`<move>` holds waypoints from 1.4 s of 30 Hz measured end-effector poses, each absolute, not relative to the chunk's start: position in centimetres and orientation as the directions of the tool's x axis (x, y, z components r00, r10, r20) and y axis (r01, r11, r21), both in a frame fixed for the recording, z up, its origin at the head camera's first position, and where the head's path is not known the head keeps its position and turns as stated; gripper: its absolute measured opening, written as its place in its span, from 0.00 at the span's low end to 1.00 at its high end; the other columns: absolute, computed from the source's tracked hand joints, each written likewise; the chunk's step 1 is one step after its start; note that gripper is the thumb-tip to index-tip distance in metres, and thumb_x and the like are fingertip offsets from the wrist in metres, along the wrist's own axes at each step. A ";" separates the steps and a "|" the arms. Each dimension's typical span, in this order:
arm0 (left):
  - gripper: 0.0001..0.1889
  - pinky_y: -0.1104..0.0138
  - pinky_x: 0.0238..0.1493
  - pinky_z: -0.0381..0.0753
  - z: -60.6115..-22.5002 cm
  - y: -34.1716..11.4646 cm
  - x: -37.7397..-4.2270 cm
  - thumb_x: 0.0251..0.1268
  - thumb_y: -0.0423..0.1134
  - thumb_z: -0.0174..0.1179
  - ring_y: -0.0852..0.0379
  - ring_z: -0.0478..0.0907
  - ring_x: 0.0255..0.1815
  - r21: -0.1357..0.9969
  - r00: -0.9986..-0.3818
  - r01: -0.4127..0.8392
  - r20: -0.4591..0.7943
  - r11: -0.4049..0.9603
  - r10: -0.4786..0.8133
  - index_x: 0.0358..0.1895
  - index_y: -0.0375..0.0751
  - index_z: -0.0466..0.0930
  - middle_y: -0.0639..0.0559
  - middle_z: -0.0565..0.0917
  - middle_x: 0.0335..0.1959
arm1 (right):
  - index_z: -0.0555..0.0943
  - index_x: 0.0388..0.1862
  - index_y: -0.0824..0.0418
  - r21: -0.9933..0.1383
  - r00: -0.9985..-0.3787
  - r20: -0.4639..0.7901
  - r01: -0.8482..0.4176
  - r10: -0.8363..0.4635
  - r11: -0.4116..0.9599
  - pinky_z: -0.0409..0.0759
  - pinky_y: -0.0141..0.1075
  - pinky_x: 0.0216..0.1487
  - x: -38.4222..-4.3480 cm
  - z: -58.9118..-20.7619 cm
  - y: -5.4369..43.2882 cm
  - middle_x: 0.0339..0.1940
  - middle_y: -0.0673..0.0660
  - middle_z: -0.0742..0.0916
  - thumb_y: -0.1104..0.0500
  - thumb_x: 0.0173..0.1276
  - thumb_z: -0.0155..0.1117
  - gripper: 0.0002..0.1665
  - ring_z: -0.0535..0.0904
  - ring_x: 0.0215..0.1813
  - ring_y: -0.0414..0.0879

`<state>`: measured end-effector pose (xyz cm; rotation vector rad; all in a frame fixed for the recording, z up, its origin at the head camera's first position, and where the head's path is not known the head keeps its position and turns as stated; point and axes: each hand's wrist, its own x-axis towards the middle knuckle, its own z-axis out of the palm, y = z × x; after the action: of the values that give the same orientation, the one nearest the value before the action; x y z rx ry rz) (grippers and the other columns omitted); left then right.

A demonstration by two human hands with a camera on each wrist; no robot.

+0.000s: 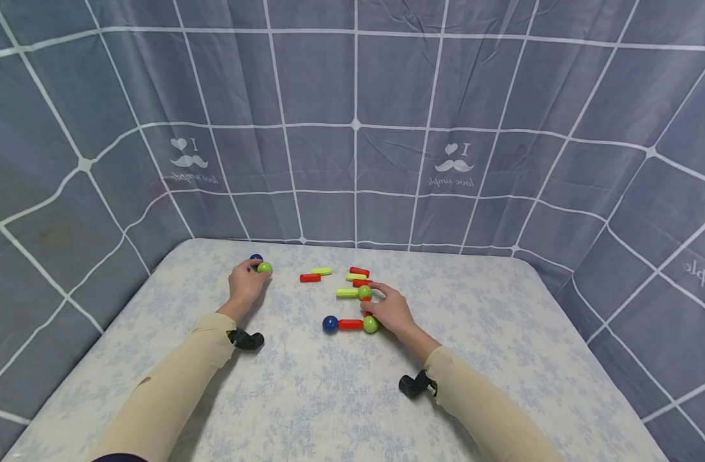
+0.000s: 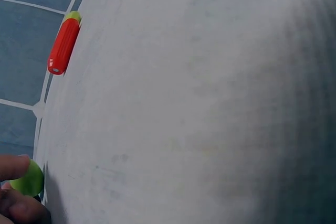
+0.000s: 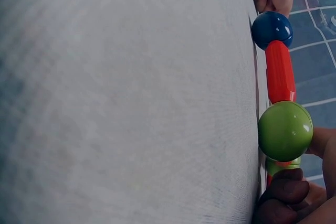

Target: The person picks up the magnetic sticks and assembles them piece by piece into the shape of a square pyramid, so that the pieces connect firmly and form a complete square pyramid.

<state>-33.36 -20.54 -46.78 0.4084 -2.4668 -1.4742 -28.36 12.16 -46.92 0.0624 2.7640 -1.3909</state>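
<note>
On the table's left side, my left hand [image 1: 245, 283] pinches a green ball [image 1: 264, 267] between finger and thumb. A dark blue ball [image 1: 256, 257] sits just behind it. In the left wrist view, fingertips [image 2: 14, 166] lie against the same green ball [image 2: 30, 178]. My right hand [image 1: 391, 310] grips a joined ball-and-rod piece around its far green ball [image 1: 365, 292] and the short red rod below. That piece runs from a yellow-green rod [image 1: 347, 292], through the held corner, to a near green ball [image 1: 370, 324], a red rod [image 1: 350, 325] and a blue ball [image 1: 330, 324].
Between the hands and farther back lie loose rods: a red rod [image 1: 310, 278], a yellow-green rod [image 1: 322, 271], and several more in a cluster [image 1: 356, 277] behind the joined piece. A grey grid-patterned curtain [image 1: 387, 160] borders the patterned tabletop [image 1: 295, 398].
</note>
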 end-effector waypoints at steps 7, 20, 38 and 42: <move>0.24 0.52 0.56 0.77 -46.8 -20.5 -33.3 0.69 0.38 0.62 0.40 0.75 0.58 0.893 -0.933 -0.120 0.048 0.434 -0.357 0.67 0.35 0.75 0.34 0.77 0.58 | 0.78 0.68 0.51 -0.806 -0.999 -0.054 0.047 0.007 0.590 0.69 0.35 0.30 -28.4 -47.0 12.1 0.22 0.51 0.78 0.50 0.63 0.72 0.33 0.71 0.24 0.43; 0.25 0.49 0.64 0.74 -46.8 -20.5 -33.6 0.68 0.40 0.64 0.41 0.73 0.65 0.879 -0.935 -0.151 0.023 0.453 -0.355 0.65 0.35 0.77 0.34 0.76 0.66 | 0.78 0.67 0.51 -0.803 -0.999 -0.055 0.047 0.005 0.594 0.68 0.35 0.31 -28.4 -46.8 12.1 0.24 0.51 0.77 0.49 0.63 0.72 0.32 0.70 0.25 0.44; 0.25 0.50 0.62 0.73 -46.2 -20.2 -32.4 0.67 0.43 0.65 0.42 0.71 0.63 0.883 -0.959 -0.143 -0.011 0.446 -0.284 0.64 0.36 0.79 0.35 0.74 0.69 | 0.78 0.67 0.51 -0.797 -0.999 -0.036 0.036 0.012 0.603 0.70 0.36 0.35 -28.4 -46.8 12.2 0.45 0.58 0.86 0.50 0.62 0.72 0.33 0.71 0.27 0.45; 0.25 0.59 0.45 0.74 -46.1 -19.7 -31.9 0.66 0.43 0.67 0.48 0.72 0.47 0.880 -0.966 -0.135 -0.014 0.456 -0.259 0.63 0.36 0.80 0.37 0.80 0.58 | 0.79 0.67 0.50 -0.799 -0.998 -0.060 0.058 0.017 0.599 0.69 0.36 0.33 -28.3 -46.8 12.2 0.33 0.55 0.83 0.50 0.62 0.72 0.33 0.71 0.26 0.44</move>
<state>-31.95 -19.73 -46.11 0.3507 -2.5741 -1.5387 -28.29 12.17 -46.77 0.0651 2.7680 -1.3853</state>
